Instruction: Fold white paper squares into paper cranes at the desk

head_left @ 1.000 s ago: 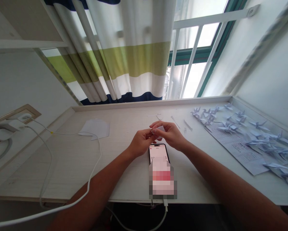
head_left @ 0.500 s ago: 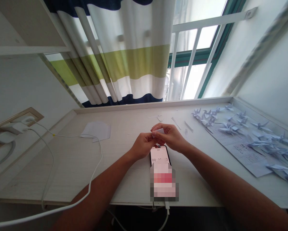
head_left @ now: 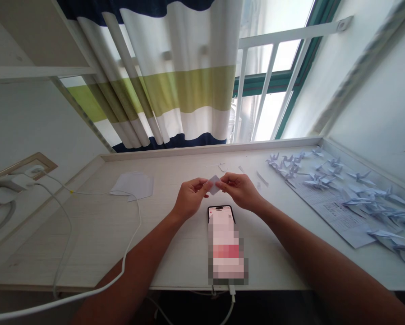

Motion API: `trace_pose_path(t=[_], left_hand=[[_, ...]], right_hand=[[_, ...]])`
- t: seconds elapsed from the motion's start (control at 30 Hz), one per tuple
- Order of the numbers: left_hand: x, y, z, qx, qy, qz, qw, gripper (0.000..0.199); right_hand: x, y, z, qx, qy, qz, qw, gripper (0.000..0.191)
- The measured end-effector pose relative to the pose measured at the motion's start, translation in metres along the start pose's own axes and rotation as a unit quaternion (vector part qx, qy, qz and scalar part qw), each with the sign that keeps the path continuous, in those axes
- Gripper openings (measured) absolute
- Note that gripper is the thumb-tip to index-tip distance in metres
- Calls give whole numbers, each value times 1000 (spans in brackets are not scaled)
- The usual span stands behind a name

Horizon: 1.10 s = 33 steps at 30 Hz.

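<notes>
A small folded piece of white paper, diamond-shaped from this angle, is held up between my two hands just above the desk. My left hand pinches its left corner between thumb and fingers. On the opposite corner, my right hand grips with thumb and forefinger. Below the hands a phone lies face up on the desk, its screen partly blurred out. Many folded paper cranes cover the right side, several of them on a printed sheet.
A stack of white paper sheets lies at the left. Paper strips are scattered beyond my right hand. A white charging cable crosses the desk from the wall socket. A raised ledge borders the desk's back.
My hands have moved slightly apart, and the folded paper now shows as a diamond between them. The top of the phone is uncovered. The whole view has shifted a little.
</notes>
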<state>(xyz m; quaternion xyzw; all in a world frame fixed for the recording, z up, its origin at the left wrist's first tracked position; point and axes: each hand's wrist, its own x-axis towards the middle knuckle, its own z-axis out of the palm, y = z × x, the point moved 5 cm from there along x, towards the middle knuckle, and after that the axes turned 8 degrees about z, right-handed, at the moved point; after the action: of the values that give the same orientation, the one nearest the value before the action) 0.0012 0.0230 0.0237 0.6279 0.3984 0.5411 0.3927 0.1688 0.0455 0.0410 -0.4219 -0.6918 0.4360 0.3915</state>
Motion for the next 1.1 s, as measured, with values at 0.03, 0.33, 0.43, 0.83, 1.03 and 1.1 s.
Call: trace_pose_path(t=[0.03, 0.33, 0.43, 0.83, 1.03, 1.1], left_hand=[[0, -1, -1, -7, -1, -1, 1000, 36], [-1, -2, 1, -43, -13, -38, 998, 38], [-1, -2, 2, -49, -15, -43, 998, 37], [-7, -9, 13, -77, -98, -99, 987, 36], [-8, -13, 19, -117, -101, -121, 980, 41], [-8, -14, 20, -126, -102, -132, 978, 42]], right_hand=[[0, 1, 1, 7, -10, 5, 1000, 35], [-2, 3, 5, 65, -42, 1, 997, 35], [-2, 3, 5, 77, -50, -2, 996, 35], [2, -6, 2, 71, 14, -33, 997, 32], [3, 1, 5, 60, 19, 16, 998, 44], [2, 1, 5, 35, 14, 24, 999, 47]])
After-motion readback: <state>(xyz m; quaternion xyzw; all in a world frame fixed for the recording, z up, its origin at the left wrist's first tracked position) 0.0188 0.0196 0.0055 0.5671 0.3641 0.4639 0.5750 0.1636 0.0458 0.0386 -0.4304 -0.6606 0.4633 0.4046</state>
